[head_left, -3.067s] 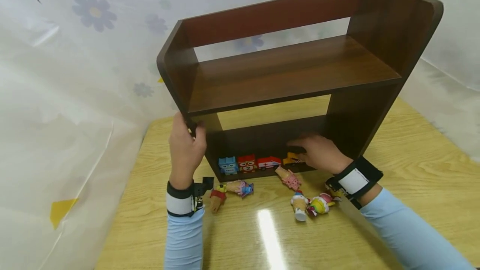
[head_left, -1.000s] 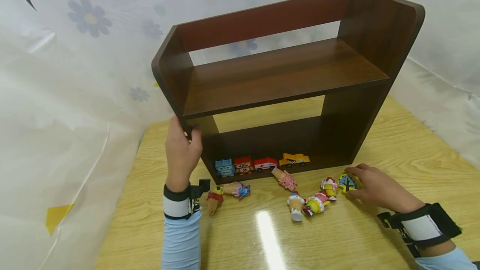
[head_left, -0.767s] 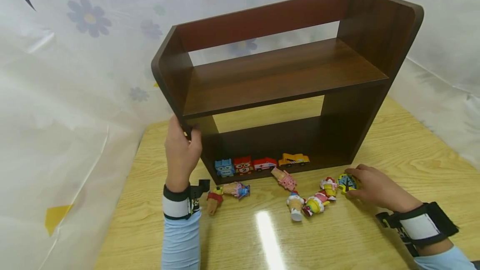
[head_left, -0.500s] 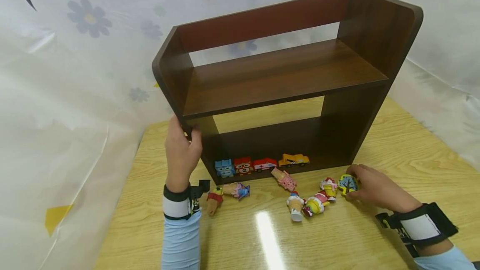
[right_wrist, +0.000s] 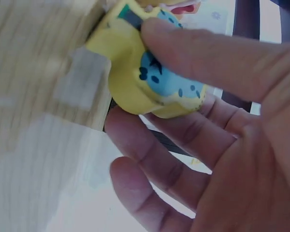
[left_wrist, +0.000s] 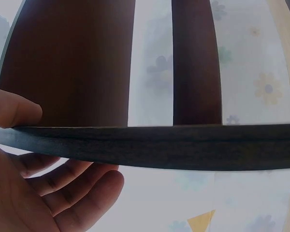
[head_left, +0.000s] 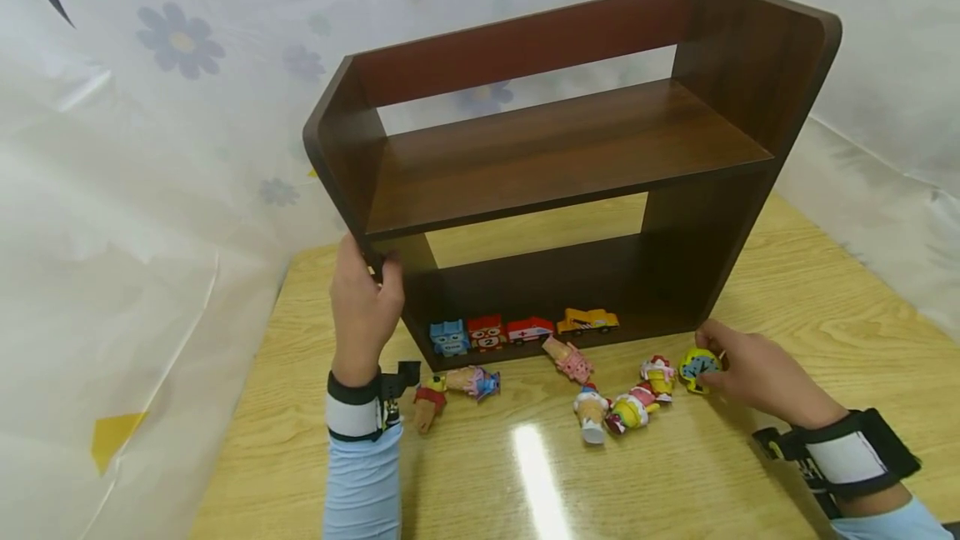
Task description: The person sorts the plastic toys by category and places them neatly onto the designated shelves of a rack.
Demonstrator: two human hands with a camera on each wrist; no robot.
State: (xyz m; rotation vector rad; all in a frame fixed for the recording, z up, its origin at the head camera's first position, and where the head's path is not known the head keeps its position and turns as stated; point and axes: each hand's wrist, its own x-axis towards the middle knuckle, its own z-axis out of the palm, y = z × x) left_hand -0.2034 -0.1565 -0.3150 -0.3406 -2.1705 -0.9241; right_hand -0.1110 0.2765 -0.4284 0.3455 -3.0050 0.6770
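My left hand (head_left: 365, 302) grips the left side panel of a dark brown two-tier shelf (head_left: 577, 136); the left wrist view has the thumb on one face of the panel (left_wrist: 183, 147) and the fingers on the other. At the shelf's front right corner, my right hand (head_left: 765, 373) pinches a small yellow toy block (head_left: 699, 369) with a blue tree-like picture. The right wrist view shows the thumb over the picture on the block (right_wrist: 130, 72), with fingers beneath it. Beside the block lies a cupcake-like figurine (head_left: 658, 376) with a red and white top.
On the lower shelf stand a blue owl block (head_left: 449, 337), a red owl block (head_left: 487, 332), a red ambulance (head_left: 530, 329) and a yellow car (head_left: 588, 321). Several ice-cream-cone figurines, including a pink one (head_left: 572, 359), lie before it on the wooden table (head_left: 465, 482).
My right hand has left the yellow car on the lower shelf and moved right and forward to the toy block on the table. The block has since turned slightly. My left hand keeps its grip.
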